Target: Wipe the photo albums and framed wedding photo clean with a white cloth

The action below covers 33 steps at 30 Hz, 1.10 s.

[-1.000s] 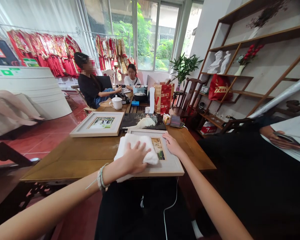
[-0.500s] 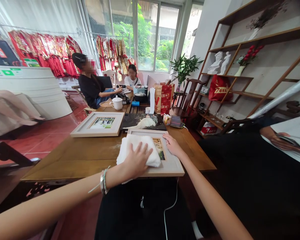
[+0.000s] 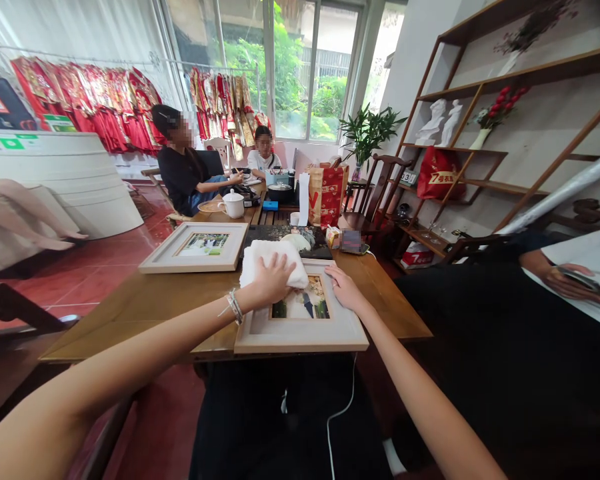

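A light wooden picture frame [image 3: 340,337] lies on the table's near edge, with a photo inside a pale mat. Pressed over its upper left part is a folded white towel [image 3: 253,263]. My left hand [image 3: 273,279] holds the towel down from above, fingers spread over the cloth. On the frame's right side rests my right hand [image 3: 346,288], its fingers laid over the border and holding nothing. The towel covers the frame's upper left corner and a bit of the photo.
A second framed photo [image 3: 195,248] lies at the left of the wooden table [image 3: 165,307]. Behind are a dark printed board [image 3: 323,250], a lidded white cup [image 3: 233,205] and a red paper bag [image 3: 325,197]. A white cable [image 3: 343,410] hangs in front. Two people [image 3: 185,163] sit beyond.
My left hand has slid the towel away from me, toward the frame's far left corner, uncovering more of the photo. My right hand stays at the frame's right side.
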Available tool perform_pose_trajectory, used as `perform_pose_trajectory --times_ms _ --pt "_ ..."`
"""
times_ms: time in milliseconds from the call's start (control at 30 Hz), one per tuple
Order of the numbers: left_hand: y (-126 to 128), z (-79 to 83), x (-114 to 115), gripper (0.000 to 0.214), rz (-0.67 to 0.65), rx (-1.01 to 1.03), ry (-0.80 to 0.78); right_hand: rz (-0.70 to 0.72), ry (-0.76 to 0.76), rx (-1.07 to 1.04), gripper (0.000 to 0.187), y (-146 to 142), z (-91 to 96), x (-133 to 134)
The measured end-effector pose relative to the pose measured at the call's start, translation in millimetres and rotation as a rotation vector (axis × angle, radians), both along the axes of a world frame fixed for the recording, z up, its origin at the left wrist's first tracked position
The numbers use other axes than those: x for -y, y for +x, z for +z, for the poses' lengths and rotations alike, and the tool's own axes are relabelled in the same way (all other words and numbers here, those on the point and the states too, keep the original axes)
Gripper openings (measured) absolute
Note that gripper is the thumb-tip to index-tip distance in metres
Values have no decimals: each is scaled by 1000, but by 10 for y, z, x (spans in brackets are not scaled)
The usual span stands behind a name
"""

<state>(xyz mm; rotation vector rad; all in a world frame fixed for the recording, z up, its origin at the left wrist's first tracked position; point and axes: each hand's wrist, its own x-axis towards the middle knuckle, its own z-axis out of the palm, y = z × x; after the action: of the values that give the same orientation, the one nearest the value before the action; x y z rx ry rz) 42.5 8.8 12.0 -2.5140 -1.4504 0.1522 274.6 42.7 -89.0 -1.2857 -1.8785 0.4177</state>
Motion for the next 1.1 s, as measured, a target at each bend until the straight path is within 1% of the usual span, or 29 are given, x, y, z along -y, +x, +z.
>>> perform_pose_trajectory --times_ms 67,133,233,300,367,433,500,567,667,833,1100 --pt "18 25 99 61 -32 -2 -66 -2 -4 1 47 -7 2 -1" --pt "47 61 281 60 -87 -13 -137 -3 -8 1 46 -15 12 3" --pt "106 135 667 62 -145 -9 -223 2 -11 1 46 -22 37 13" --pt "145 187 937 64 -188 18 -251 5 -12 1 47 -19 51 16" --pt "173 223 1158 67 -214 37 -264 7 -13 0 47 -13 58 12" --pt "189 231 1297 69 -225 34 -272 7 -12 -1 46 -5 58 3" --pt "192 204 1341 72 -226 27 -260 7 -9 0 46 0 55 -4" --pt "186 148 1301 74 -225 31 -217 9 -3 1 47 3 51 -5" --pt "184 55 1144 74 -221 41 -139 10 6 2 47 3 50 3" --pt "238 -35 809 68 -173 29 -80 4 12 9 47 -7 52 22" --pt "257 -145 212 70 -79 -17 42 -1 13 22 45 -15 22 14"
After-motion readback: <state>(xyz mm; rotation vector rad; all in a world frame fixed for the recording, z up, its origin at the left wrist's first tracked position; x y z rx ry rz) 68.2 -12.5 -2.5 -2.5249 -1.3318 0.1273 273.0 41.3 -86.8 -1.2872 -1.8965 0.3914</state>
